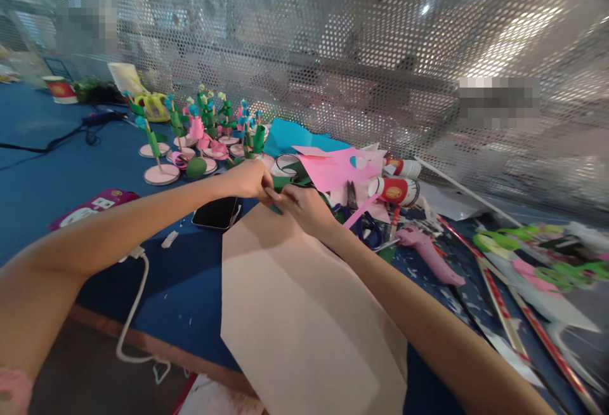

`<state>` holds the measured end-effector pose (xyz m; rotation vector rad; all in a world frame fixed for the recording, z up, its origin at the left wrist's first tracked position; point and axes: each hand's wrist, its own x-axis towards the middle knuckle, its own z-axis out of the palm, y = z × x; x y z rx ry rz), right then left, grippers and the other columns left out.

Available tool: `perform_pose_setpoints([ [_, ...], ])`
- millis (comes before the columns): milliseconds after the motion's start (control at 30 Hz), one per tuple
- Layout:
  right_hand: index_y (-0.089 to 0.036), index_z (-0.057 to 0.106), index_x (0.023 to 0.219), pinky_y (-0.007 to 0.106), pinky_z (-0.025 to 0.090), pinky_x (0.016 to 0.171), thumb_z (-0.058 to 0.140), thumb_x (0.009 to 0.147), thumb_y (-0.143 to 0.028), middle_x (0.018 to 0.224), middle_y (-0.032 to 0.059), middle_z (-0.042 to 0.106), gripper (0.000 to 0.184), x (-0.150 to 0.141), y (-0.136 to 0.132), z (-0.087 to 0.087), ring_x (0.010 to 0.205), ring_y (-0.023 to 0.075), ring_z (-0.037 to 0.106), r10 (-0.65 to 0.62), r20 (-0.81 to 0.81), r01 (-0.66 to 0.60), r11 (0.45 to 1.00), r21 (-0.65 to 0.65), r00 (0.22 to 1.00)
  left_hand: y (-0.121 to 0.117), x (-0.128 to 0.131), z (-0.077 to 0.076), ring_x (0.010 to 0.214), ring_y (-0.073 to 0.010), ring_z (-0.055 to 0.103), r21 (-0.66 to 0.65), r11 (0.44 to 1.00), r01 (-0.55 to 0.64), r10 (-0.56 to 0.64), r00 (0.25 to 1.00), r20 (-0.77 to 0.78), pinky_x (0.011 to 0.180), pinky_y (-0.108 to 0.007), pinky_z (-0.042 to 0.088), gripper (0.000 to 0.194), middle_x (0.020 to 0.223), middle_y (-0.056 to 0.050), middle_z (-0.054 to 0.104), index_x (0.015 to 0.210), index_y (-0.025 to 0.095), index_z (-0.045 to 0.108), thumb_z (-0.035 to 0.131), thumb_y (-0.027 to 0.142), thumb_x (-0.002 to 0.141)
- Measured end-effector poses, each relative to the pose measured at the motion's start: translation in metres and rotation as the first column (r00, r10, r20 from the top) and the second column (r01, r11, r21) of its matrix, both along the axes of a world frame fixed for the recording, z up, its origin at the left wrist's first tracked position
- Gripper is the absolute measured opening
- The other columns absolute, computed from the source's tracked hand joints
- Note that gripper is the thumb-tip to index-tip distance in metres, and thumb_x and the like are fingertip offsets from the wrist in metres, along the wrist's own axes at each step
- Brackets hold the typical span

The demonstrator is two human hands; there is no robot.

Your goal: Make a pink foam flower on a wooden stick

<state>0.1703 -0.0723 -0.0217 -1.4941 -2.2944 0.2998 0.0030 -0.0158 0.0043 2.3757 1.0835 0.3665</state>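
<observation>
Left hand (250,179) and right hand (307,209) meet over pale sheet's (304,313) far end, fingertips bunched, can't tell what's held; far-left paper flowers (196,128) look assembled, far-right pink sheet (328,171) probably leftover stock.

Two hands (251,178) (308,210), one phone (214,215), one purple packet (92,209) and one glue gun (432,256) show.

From here I see a large pale-beige paper sheet (304,313) with angled corners lying across the blue tabletop (185,294), past its near edge; at its far end shows a small dark-green strip (275,207), partly hidden.
</observation>
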Motion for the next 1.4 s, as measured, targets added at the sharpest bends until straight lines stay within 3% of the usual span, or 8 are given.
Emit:
perform_pose_setpoints([
  [67,-0.017,0.056,0.072,0.022,0.025,0.052,0.036,0.094,-0.035,0.066,0.0018,0.058,0.034,-0.001,0.0,-0.002,0.058,0.0118,0.047,-0.006,-0.038,0.008,0.999,0.036,0.999,-0.005,0.003,0.0,0.061,-0.0139,0.06,0.025,1.0,-0.007,0.005,0.999,0.05,0.055,-0.02,0.036,0.019,0.057,0.003,0.066,0.072,0.016,0.074,0.076,0.023,0.054],
  [233,-0.016,0.058,0.074,0.024,0.026,0.054,0.035,0.095,-0.028,0.073,0.0071,0.065,0.033,-0.005,0.0,-0.007,0.063,0.0153,0.057,-0.076,0.053,0.074,0.997,0.029,0.996,-0.013,0.008,-0.005,0.069,-0.0186,0.067,0.012,0.994,-0.11,0.108,0.985,0.133,0.059,-0.021,0.044,0.039,0.064,0.0,0.07,0.088,0.014,0.07,0.076,0.014,0.05],
  [400,-0.015,0.06,0.084,0.025,0.028,0.055,0.035,0.094,-0.025,0.083,0.0109,0.069,0.028,-0.008,-0.002,-0.005,0.073,0.0192,0.062,-0.131,0.167,0.127,0.991,0.035,0.977,-0.013,0.009,-0.011,0.073,-0.0204,0.069,-0.101,0.991,-0.085,0.103,0.978,0.18,0.061,-0.022,0.049,0.043,0.067,-0.003,0.072,0.094,0.012,0.066,0.074,0.009,0.053],
  [700,-0.016,0.06,0.087,0.024,0.028,0.056,0.035,0.095,-0.024,0.086,0.0101,0.07,0.027,-0.007,0.0,-0.002,0.078,0.0204,0.064,-0.157,0.216,0.154,0.988,0.031,0.964,-0.006,0.005,-0.009,0.083,-0.0207,0.07,-0.175,0.984,-0.018,0.053,0.979,0.197,0.071,-0.024,0.052,0.033,0.079,-0.005,0.074,0.092,0.014,0.069,0.069,0.007,0.059],
  [867,-0.016,0.06,0.092,0.024,0.028,0.055,0.034,0.096,-0.026,0.09,0.0088,0.07,0.027,-0.01,-0.004,0.0,0.08,0.0188,0.065,-0.144,0.259,0.147,0.989,0.008,0.955,-0.008,0.007,-0.008,0.081,-0.0221,0.069,-0.272,0.958,-0.097,0.142,0.978,0.151,0.073,-0.028,0.052,0.038,0.077,-0.009,0.073,0.096,0.01,0.068,0.068,0.004,0.059],
  [1033,-0.015,0.059,0.091,0.025,0.026,0.054,0.035,0.096,-0.029,0.089,0.01,0.07,0.029,-0.013,-0.005,-0.002,0.081,0.0196,0.065,-0.131,0.287,0.137,0.99,-0.004,0.949,-0.013,0.01,-0.009,0.071,-0.0184,0.067,-0.457,0.876,-0.152,0.26,0.948,0.182,0.069,-0.027,0.052,0.035,0.069,-0.007,0.071,0.092,0.007,0.066,0.065,-0.004,0.058],
  [1400,-0.016,0.056,0.091,0.025,0.028,0.055,0.037,0.096,-0.033,0.087,0.01,0.07,0.026,-0.015,-0.003,-0.012,0.079,0.0197,0.065,-0.135,0.277,0.147,0.989,-0.019,0.951,-0.004,0.009,-0.02,0.065,-0.02,0.067,-0.436,0.886,-0.154,0.268,0.94,0.211,0.064,-0.028,0.053,0.033,0.053,0.002,0.066,0.071,0.013,0.066,0.069,-0.004,0.043],
])
